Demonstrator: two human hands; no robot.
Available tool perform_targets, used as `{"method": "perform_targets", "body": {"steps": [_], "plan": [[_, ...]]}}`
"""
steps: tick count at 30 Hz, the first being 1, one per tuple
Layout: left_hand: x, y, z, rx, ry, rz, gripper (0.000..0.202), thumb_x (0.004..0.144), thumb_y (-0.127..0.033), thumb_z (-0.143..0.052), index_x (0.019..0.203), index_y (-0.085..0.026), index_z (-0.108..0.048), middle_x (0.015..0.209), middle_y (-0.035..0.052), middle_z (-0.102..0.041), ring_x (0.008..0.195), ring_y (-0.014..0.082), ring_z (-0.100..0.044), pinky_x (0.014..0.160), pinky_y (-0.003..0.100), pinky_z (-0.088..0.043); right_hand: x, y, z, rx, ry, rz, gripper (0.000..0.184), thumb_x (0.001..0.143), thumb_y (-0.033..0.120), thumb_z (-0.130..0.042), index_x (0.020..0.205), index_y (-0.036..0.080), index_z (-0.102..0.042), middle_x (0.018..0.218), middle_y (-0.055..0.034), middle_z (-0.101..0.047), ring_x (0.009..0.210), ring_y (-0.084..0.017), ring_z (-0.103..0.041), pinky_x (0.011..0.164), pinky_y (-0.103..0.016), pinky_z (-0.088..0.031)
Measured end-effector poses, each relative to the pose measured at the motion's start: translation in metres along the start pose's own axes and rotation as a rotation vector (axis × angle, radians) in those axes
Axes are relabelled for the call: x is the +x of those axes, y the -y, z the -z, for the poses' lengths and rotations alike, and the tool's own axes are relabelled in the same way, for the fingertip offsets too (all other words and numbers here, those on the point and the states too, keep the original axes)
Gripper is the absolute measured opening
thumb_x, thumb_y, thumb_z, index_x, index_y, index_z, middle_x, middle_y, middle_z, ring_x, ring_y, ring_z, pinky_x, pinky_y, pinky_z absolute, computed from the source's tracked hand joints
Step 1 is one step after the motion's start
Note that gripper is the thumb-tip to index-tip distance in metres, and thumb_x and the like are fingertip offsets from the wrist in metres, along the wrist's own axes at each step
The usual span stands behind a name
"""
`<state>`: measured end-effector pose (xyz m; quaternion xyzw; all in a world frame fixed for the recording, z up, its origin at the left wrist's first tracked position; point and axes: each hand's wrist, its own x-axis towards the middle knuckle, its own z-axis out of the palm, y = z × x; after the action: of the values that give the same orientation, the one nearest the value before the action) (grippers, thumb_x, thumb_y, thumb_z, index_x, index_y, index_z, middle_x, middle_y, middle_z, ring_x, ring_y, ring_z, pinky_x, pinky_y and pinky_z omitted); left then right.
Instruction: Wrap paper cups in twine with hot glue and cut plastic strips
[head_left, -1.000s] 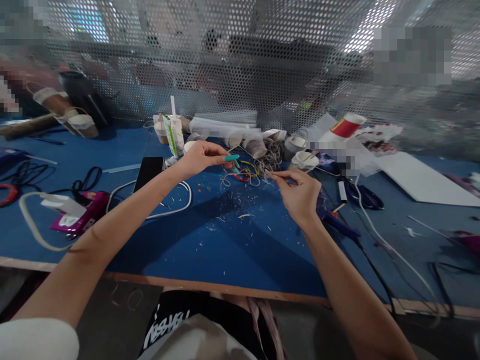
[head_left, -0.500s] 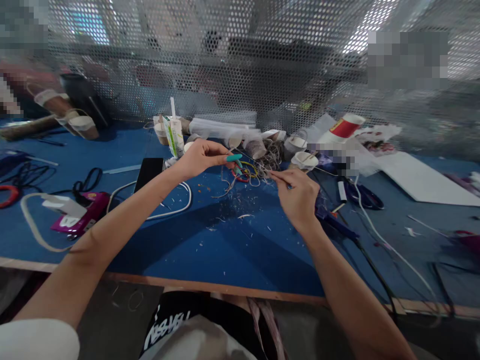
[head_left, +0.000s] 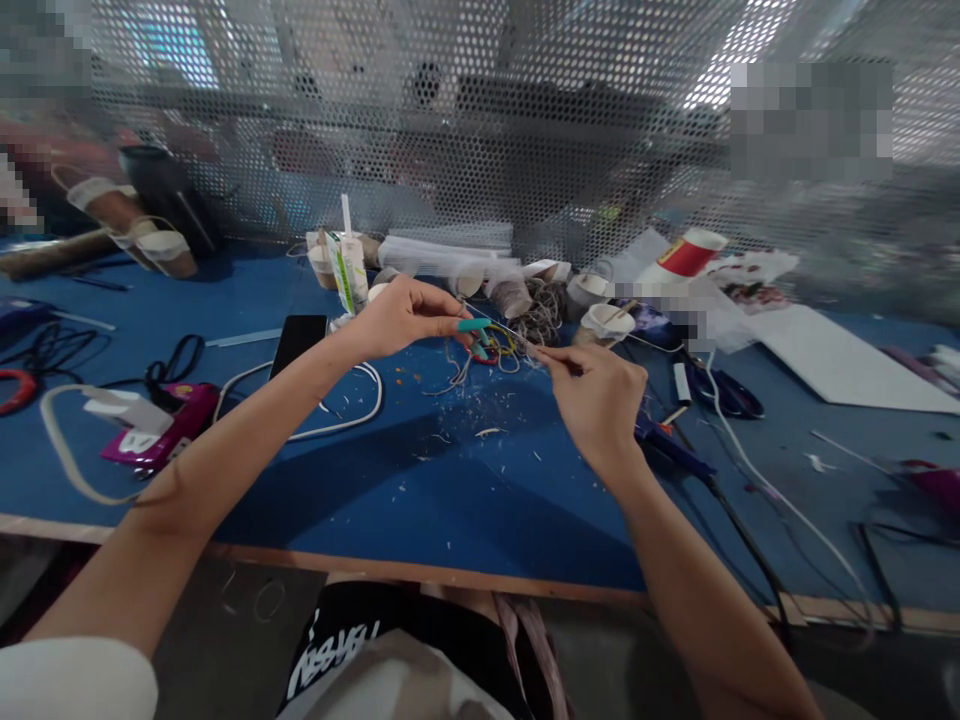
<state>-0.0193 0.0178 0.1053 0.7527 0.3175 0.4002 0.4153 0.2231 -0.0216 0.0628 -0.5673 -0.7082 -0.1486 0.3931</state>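
My left hand (head_left: pixel 401 315) is raised over the middle of the blue table, its fingers closed in a pinch. Long teal tips, which look like fingernails, stick out past its thumb and fingers. A thin pale strand (head_left: pixel 501 326) runs taut from there down to my right hand (head_left: pixel 598 395), which pinches its other end between thumb and fingertips. Just beneath and behind the strand lie loose loops of red, yellow and white cord (head_left: pixel 504 350). A tangle of grey-brown twine (head_left: pixel 541 315) sits behind my right fingertips.
Small paper cups (head_left: pixel 606 322) and a drink carton (head_left: pixel 346 272) stand along the perforated metal screen (head_left: pixel 480 130). A phone (head_left: pixel 298 342), white cable (head_left: pixel 379 395) and purple power strip (head_left: pixel 161 440) lie left. At right are a glue gun (head_left: pixel 675 445), scissors (head_left: pixel 724 390) and white board (head_left: pixel 847 360).
My right hand has turned slightly and shifted a little, with the strand still stretched between both hands. My left hand has barely moved.
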Motion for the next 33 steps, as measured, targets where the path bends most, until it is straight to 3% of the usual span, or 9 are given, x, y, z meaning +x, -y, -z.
{"method": "perform_targets", "body": {"steps": [20, 33], "plan": [[0.005, 0.014, -0.006, 0.037, 0.045, 0.077, 0.014, 0.074, -0.027, -0.071, 0.079, -0.014, -0.074, 0.081, 0.0056, -0.075, 0.078, 0.0142, -0.070, 0.075, 0.025, -0.055, -0.001, -0.003, -0.005, -0.002, 0.041, -0.072, 0.014, 0.074, 0.024, -0.069, 0.063, 0.017, -0.070, 0.064, -0.0056, -0.071, 0.057, -0.018, -0.061, 0.056, -0.028, -0.039], [0.005, 0.018, -0.006, 0.020, -0.004, 0.110, 0.014, 0.076, -0.024, -0.069, 0.083, -0.012, -0.073, 0.077, 0.0063, -0.075, 0.075, 0.0139, -0.070, 0.074, 0.025, -0.056, -0.004, 0.002, -0.006, 0.062, 0.014, -0.089, 0.027, 0.075, 0.027, -0.067, 0.052, 0.018, -0.054, 0.058, -0.0025, -0.062, 0.054, -0.014, -0.054, 0.055, -0.028, -0.037]]}}
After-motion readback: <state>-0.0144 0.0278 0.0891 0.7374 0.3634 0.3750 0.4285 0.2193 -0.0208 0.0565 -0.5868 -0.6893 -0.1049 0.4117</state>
